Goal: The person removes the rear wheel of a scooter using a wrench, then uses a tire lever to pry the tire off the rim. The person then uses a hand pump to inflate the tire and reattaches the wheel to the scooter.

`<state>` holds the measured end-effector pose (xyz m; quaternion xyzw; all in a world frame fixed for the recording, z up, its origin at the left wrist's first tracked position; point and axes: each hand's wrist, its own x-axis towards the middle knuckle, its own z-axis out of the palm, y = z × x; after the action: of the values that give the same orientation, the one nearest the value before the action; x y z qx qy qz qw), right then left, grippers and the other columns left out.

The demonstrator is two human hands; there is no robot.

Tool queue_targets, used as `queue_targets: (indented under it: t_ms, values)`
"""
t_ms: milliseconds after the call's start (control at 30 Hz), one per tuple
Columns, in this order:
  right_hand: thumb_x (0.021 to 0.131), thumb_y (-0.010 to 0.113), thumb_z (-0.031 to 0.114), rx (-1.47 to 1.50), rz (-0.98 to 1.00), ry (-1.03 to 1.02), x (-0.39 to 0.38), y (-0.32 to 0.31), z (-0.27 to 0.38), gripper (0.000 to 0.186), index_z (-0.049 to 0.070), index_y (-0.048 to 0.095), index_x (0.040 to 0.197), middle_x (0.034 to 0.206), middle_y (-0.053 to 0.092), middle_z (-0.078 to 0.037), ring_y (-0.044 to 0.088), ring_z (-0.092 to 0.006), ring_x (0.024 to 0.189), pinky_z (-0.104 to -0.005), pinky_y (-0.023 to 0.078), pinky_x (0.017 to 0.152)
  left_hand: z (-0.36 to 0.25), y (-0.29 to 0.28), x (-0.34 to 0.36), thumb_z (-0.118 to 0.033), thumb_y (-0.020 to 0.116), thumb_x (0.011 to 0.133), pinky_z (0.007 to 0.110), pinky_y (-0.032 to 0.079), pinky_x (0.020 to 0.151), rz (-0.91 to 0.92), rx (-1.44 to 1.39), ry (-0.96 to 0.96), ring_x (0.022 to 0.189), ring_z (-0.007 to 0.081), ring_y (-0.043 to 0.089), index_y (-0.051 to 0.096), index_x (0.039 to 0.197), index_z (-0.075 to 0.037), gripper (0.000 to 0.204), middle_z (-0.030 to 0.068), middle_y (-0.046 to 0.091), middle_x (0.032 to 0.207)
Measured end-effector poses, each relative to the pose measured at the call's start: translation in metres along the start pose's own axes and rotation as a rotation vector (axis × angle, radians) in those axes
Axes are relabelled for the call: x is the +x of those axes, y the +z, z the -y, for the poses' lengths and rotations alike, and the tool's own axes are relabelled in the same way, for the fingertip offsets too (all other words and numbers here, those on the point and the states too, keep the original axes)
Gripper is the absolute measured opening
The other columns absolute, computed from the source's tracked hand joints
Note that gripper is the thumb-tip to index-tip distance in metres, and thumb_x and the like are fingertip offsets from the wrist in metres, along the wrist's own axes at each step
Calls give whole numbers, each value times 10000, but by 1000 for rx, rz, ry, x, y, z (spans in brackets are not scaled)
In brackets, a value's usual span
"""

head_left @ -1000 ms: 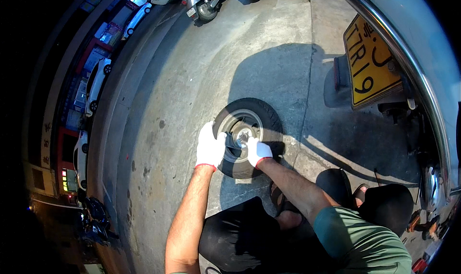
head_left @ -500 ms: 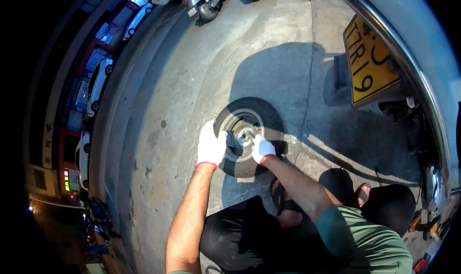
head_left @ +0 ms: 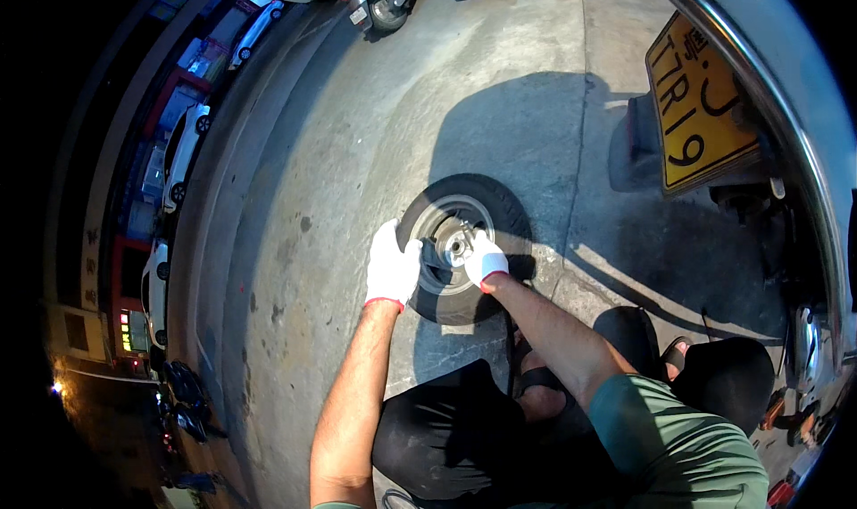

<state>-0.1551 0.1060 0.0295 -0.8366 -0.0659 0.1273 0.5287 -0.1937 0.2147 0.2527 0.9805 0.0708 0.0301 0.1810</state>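
A small wheel with a black tyre [head_left: 507, 216] lies flat on the concrete, its grey metal rim [head_left: 464, 204] facing up. My left hand [head_left: 391, 266], in a white glove with a red cuff, holds the tyre's left edge, its thumb over the sidewall and its fingers down the outside. Over the right part of the rim is my right hand [head_left: 485, 261], gloved alike. Its fingers are closed close beside the central hub [head_left: 457, 247]; whatever they pinch is hidden by the glove.
A yellow number plate [head_left: 701, 107] and a curved metal bar [head_left: 786, 125] of a vehicle stand at the right. My black-clad knee [head_left: 446, 429] and sandalled foot [head_left: 540, 393] are near the wheel. Parked scooters [head_left: 384, 5] stand at the far edge.
My right hand has shifted slightly up the rim, its fingers now closer beside the hub. The left hand stays on the tyre's edge. The view has shifted slightly.
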Motion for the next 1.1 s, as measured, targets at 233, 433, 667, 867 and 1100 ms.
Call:
queue_targets:
  t_ms: [233, 433, 667, 867, 1100]
  values:
    - [880, 608, 288, 66, -41, -63, 6, 8, -8, 388, 26, 524, 1153, 1152, 614, -241, 599, -403, 1067, -432, 506, 877, 0, 4, 3, -259, 608, 896, 372, 319, 1140, 3, -8, 13, 1352, 335, 425, 439, 1398, 29, 602, 235, 460, 1430]
    - [890, 607, 275, 144, 359, 33, -12, -10, 10, 401, 2, 530, 1173, 1082, 654, -258, 644, -383, 1009, -445, 538, 780, 10, 2, -2, -264, 608, 899, 372, 319, 1140, 5, 21, -1, 1352, 335, 424, 443, 1397, 25, 600, 233, 457, 1434]
    - [876, 580, 218, -66, 403, 214, -16, -52, 16, 365, 4, 572, 1172, 1060, 659, -234, 625, -407, 997, -435, 506, 876, 1, 1, -2, -266, 609, 900, 367, 320, 1140, 16, 4, 13, 1349, 334, 427, 446, 1395, 23, 596, 230, 458, 1434]
    - [894, 608, 260, -288, 322, -70, 0, -16, 0, 474, 55, 536, 1315, 1176, 622, -219, 622, -393, 1029, -419, 515, 886, 12, -1, -5, -259, 609, 901, 369, 320, 1139, 22, 0, -13, 1350, 330, 427, 443, 1401, 20, 596, 230, 456, 1436]
    - [876, 576, 250, -204, 262, -36, 10, 5, 5, 523, 63, 517, 1360, 1224, 622, -227, 624, -387, 1082, -419, 513, 904, 14, -1, -6, -257, 604, 903, 369, 320, 1139, 35, -23, -31, 1351, 330, 429, 437, 1401, 31, 598, 231, 455, 1437]
